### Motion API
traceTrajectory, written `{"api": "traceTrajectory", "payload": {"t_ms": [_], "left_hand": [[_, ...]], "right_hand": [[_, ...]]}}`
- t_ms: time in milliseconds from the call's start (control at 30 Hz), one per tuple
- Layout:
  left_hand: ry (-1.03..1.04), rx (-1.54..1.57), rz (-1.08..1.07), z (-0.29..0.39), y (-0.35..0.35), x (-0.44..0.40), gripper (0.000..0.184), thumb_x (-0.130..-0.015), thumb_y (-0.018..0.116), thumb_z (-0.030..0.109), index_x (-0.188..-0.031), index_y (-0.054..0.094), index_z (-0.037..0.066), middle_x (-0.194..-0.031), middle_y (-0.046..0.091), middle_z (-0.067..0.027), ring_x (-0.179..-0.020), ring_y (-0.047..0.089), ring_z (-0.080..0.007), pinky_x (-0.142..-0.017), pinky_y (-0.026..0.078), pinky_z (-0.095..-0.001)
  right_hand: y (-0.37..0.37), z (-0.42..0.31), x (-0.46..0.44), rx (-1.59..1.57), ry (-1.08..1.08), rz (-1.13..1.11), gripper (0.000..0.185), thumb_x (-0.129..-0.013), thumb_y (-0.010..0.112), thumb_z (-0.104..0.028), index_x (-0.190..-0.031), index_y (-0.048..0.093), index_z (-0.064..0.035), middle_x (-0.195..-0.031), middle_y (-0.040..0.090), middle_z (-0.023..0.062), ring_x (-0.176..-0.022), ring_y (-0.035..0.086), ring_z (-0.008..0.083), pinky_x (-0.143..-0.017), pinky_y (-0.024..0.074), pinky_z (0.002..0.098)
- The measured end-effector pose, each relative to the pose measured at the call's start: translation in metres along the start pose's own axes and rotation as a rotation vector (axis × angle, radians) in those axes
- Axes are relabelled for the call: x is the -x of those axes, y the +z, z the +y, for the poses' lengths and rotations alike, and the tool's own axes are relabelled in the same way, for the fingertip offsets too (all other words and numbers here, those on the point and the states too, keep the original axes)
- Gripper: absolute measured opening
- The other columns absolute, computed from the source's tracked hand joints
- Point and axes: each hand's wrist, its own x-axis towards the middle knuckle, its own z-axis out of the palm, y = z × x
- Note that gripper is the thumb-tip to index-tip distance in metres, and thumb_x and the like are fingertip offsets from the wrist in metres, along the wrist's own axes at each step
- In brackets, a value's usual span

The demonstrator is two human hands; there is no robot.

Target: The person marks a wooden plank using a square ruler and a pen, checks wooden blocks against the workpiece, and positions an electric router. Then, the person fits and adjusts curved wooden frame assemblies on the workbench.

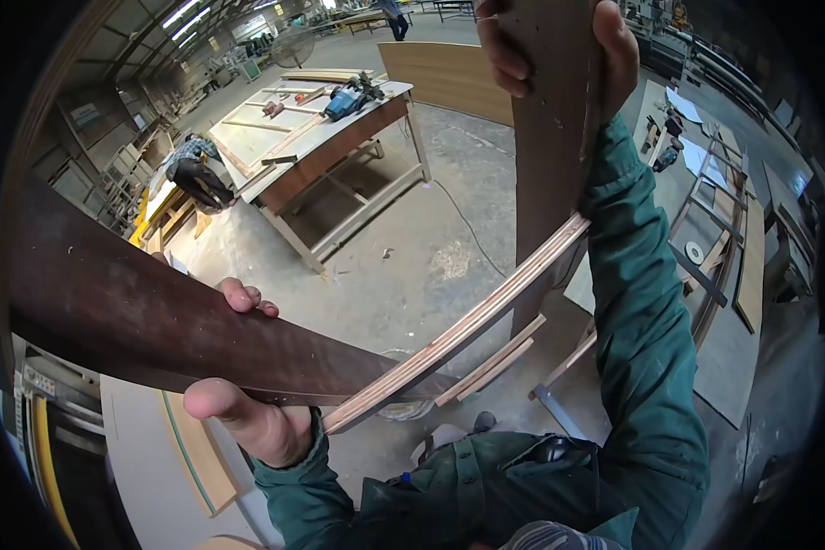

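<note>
A large dark brown wooden frame piece (156, 312) is held up in front of me, with one broad arm reaching left and another rising at the right. My left hand (266, 426) grips the left arm, thumb on the near side and fingertips over the far edge. Around the upper part of the upright arm, my right hand (614, 50) is wrapped, fingers on one edge and thumb on the other. A layered plywood edge (467, 316) runs diagonally between the arms. Whether all these parts are joined cannot be seen. Below it shows a shorter layered strip (493, 367).
Ahead, a workbench (325, 170) carries wooden strips and a blue power tool (346, 99). A person (197, 170) bends over work at the left. A curved wooden piece (192, 449) lies on a pale surface at lower left. Frames and boards fill a table (733, 367) at right.
</note>
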Motion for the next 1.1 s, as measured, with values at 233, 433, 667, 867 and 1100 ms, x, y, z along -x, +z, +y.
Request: {"api": "traceTrajectory", "payload": {"t_ms": [233,433,667,867,1100], "left_hand": [[0.004,0.067,-0.067,-0.073,0.023,-0.059,0.117,-0.062,0.066,0.071,-0.146,0.016,0.006,-0.106,0.048,-0.0084,-0.099,0.046,-0.0182,-0.087,0.040,-0.0307],[0.041,0.234,-0.260,-0.150,0.041,-0.115,0.111,-0.068,0.068,0.065,-0.147,0.015,0.007,-0.102,0.047,-0.0102,-0.094,0.047,-0.0193,-0.086,0.043,-0.0318],[0.010,0.286,-0.337,-0.217,0.061,-0.187,0.119,-0.066,0.067,0.070,-0.147,0.011,0.003,-0.101,0.046,-0.0088,-0.093,0.045,-0.0180,-0.083,0.040,-0.0316],[-0.003,0.277,-0.386,-0.261,0.072,-0.238,0.121,-0.064,0.066,0.072,-0.147,0.010,0.003,-0.099,0.045,-0.0086,-0.092,0.045,-0.0173,-0.082,0.041,-0.0314],[0.068,0.246,-0.439,-0.315,0.101,-0.288,0.122,-0.064,0.062,0.076,-0.146,0.012,0.001,-0.097,0.044,-0.0077,-0.089,0.044,-0.0166,-0.078,0.041,-0.0328]], "right_hand": [[-0.063,0.012,-0.012,-0.142,-0.095,-0.253,0.080,-0.083,0.052,-0.062,-0.125,0.040,0.0047,-0.105,0.052,0.0155,-0.062,0.050,0.0170,-0.051,0.0445,0.0276],[-0.124,0.033,-0.020,0.069,-0.196,-0.340,0.087,-0.080,0.047,-0.069,-0.123,0.038,0.0063,-0.103,0.052,0.0159,-0.058,0.050,0.0140,-0.048,0.0439,0.0250],[-0.149,0.050,-0.016,0.649,-0.013,0.251,0.104,-0.069,0.044,-0.084,-0.108,0.042,0.0120,-0.084,0.052,0.0118,-0.053,0.048,0.0100,-0.047,0.0432,0.0214],[-0.190,0.077,-0.020,0.606,-0.081,0.241,0.103,-0.072,0.041,-0.083,-0.113,0.040,0.0111,-0.095,0.049,0.0167,-0.057,0.047,0.0118,-0.048,0.0410,0.0224],[-0.241,0.100,-0.036,0.577,-0.097,0.292,0.100,-0.066,0.049,-0.084,-0.108,0.047,0.0071,-0.094,0.050,0.0101,-0.060,0.051,0.0096,-0.050,0.0434,0.0231]]}}
